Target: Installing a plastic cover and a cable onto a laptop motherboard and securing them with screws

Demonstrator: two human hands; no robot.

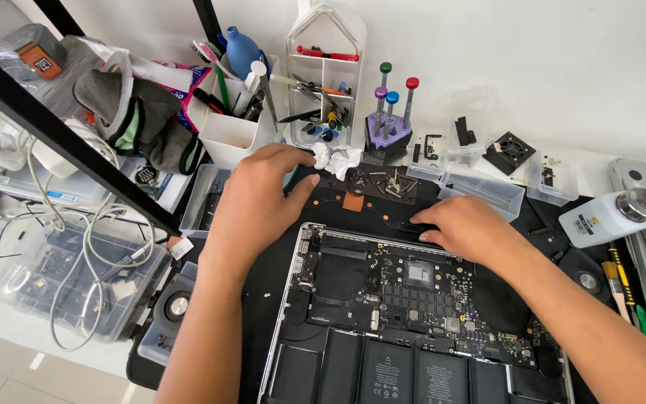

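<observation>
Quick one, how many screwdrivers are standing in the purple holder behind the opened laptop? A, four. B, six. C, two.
A: the purple holder behind the opened laptop has four screwdrivers standing upright, with green, purple, blue and red caps.

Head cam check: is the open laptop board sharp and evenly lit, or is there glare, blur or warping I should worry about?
Head view: the laptop board is sharp under soft, even daylight; shadows under the left hand and right hand are faint; no strong glare; wide-angle bending shows at the black shelf bar.
</observation>
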